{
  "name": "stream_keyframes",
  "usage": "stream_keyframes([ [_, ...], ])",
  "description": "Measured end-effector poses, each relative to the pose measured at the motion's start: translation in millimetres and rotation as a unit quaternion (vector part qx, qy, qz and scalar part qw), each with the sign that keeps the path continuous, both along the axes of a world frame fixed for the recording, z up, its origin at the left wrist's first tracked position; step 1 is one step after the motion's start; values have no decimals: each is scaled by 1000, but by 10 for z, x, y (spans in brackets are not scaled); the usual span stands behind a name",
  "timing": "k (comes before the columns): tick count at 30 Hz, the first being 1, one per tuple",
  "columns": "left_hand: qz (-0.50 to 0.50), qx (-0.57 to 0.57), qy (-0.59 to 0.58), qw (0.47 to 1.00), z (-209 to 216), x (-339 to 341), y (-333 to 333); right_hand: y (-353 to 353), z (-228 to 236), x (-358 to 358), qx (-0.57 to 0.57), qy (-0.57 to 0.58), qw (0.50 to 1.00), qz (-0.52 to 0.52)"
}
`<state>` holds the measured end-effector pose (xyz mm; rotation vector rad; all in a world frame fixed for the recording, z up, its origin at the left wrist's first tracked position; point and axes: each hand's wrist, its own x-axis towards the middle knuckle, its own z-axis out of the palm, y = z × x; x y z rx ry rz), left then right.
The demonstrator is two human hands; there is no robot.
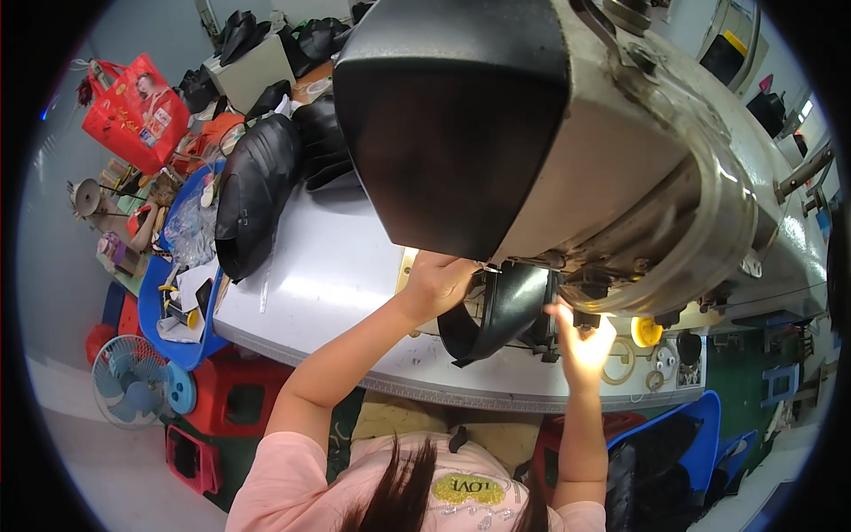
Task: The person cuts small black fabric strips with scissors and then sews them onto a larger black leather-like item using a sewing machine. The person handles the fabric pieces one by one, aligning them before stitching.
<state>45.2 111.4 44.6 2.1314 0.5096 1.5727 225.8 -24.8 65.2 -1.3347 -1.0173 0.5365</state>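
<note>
A large sewing machine (620, 168) with a black front cover fills the upper middle and right. Under its head is a curved, glossy black leather-like piece (514, 306), its lower end bent into a loop above the white table. My left hand (439, 285) is closed at the left upper edge of this piece; the machine head hides the fingertips. My right hand (582, 348) is raised on the piece's right side, brightly lit, close below a dark part of the machine. Its thumb and fingers stand apart. The machine's needle area is hidden from view.
Finished-looking black leather-like pieces (257, 191) lie on the white table (310, 293) at the left. Beyond its left edge are blue bins (189, 355), a red bag (137, 115) and a fan (130, 381). Another blue bin (706, 434) with black pieces stands at lower right.
</note>
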Motion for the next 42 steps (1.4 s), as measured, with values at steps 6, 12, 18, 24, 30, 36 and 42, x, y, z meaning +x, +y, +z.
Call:
stream_keyframes([
  [6, 21, -10, 5, 1000, -86, -6, 35, -1011, 679, 1663, 260, -388, 781, -415],
  [12, 26, -12, 3, 1000, -152, 1, 42, -1486, 2149, 4147, 12, -442, 722, -532],
  [18, 78, 134, 18, 988, 177, -5, -73, -1553, 612, 4913, 79, -245, 857, -446],
  [24, 70, 144, 29, 987, 180, -5, -42, -1686, 113, 4703, 153, -364, 839, -375],
  [30, 69, 136, 25, 988, 126, -40, -34, -1503, 1156, 4404, 104, -258, 855, -438],
  [36, 66, 121, 32, 990, 129, -47, -45, -1084, 322, 2942, 76, -453, 758, -463],
  [42, 70, 128, 35, 989, 142, -39, -54, -989, 160, 1527, 101, -532, 814, -211],
])
